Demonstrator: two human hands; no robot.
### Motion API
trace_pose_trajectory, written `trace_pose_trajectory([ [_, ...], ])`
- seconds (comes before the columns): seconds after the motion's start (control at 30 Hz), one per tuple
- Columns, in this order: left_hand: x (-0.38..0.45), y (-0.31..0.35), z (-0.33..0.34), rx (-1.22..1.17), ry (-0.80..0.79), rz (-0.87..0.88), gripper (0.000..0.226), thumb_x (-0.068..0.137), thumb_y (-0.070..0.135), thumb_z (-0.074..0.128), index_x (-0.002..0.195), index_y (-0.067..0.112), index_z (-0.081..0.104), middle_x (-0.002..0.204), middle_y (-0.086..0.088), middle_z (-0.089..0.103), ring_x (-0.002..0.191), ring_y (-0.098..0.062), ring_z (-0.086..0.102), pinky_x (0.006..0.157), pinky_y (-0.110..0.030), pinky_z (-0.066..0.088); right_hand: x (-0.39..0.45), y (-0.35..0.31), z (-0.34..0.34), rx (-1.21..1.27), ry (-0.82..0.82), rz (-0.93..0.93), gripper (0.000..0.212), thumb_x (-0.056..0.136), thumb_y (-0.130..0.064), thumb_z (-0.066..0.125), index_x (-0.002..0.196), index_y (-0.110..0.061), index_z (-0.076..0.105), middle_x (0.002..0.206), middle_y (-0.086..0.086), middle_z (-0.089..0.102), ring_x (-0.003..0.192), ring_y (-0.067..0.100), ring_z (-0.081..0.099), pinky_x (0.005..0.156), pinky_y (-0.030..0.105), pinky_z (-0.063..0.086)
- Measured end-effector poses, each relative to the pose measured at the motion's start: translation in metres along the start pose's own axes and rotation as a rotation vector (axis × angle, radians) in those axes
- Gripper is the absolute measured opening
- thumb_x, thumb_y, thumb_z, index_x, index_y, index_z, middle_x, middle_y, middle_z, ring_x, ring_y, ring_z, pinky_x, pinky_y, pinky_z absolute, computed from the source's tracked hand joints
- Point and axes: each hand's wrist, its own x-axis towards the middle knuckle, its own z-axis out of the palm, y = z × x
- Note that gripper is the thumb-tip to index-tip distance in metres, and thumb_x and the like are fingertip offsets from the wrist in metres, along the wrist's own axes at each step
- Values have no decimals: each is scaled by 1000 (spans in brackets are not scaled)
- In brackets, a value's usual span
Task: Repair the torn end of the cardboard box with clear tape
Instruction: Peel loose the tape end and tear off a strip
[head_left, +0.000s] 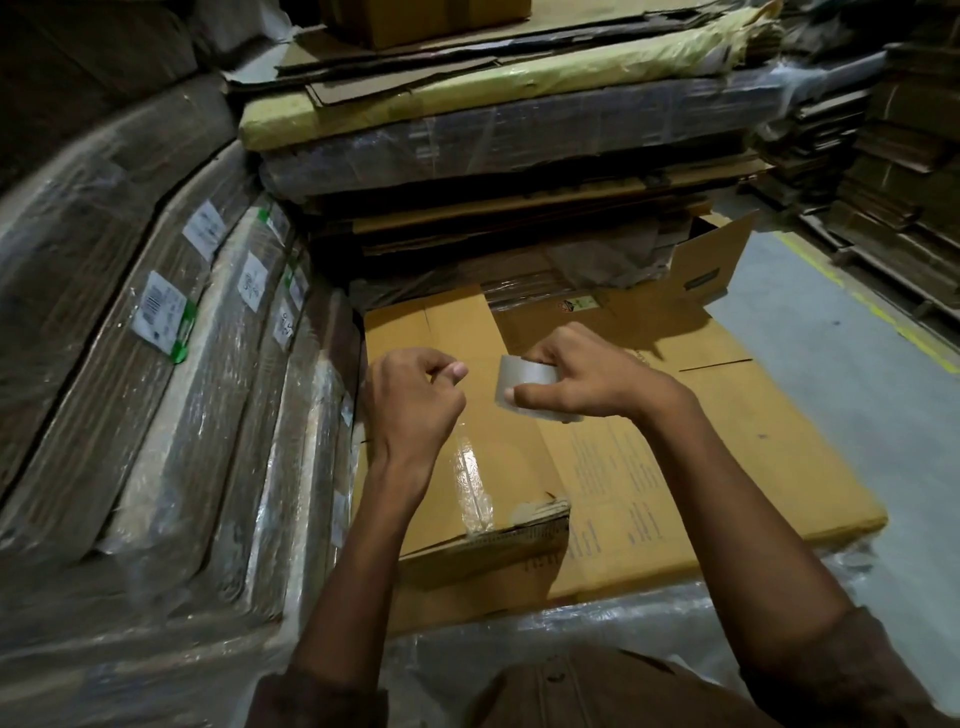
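Far left, a row of plastic-wrapped stacks of flat brown cardboard with white labels (171, 312) leans along the edge, shiny film catching the light. Moving in, the left hand (415, 400) hovers above the box with fingers curled and thumb tip against the forefinger; whether a thin clear tape end is pinched there, I cannot tell, since nothing shows plainly between them. Just beside it, the right hand (582, 379) grips the roll of clear packing tape (519, 387), thumb across its outer face, fingers hooked over the top. That roll looks light and stiff, its film slippery on the back and clingy on the glue side, so holding it by the rim and core seems wise.

Below both hands lies the flattened yellow-brown cardboard box (727, 441), resting on plastic-covered stock. Its torn end (540, 512) sits at the near edge, ragged and lifted, with a glossy strip of clear tape (467, 473) already running up to it. The board looks light but stiff, crushable at that frayed corner; best pressed flat beside the tear, not on it. Far right, grey concrete floor with a yellow line (857, 291).
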Motion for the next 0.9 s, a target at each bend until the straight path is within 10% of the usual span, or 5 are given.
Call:
trace_pose_trajectory([
  [0.3,-10,-21,26,72,-169,-119,12,85,28,77,78,18,80,78,2,77,68,-15,69,65,-32,58,-1,59,28,8,-177,321,52,81,-51,75,73,-1,67,66,9,66,52,22,62,51,39,48],
  [0.53,-20,-70,61,94,-336,-329,17,84,31,79,81,14,82,79,-5,77,74,-23,72,60,-27,43,-12,87,55,175,-351,366,32,77,-43,67,63,-16,56,60,3,46,57,19,40,59,36,30],
  [0.9,-59,-87,102,177,-528,-487,28,82,35,80,63,17,71,83,-1,76,81,-24,71,69,-32,51,-32,137,95,-33,-469,634,34,82,-45,78,81,-11,77,86,8,76,82,27,71,70,38,55],
])
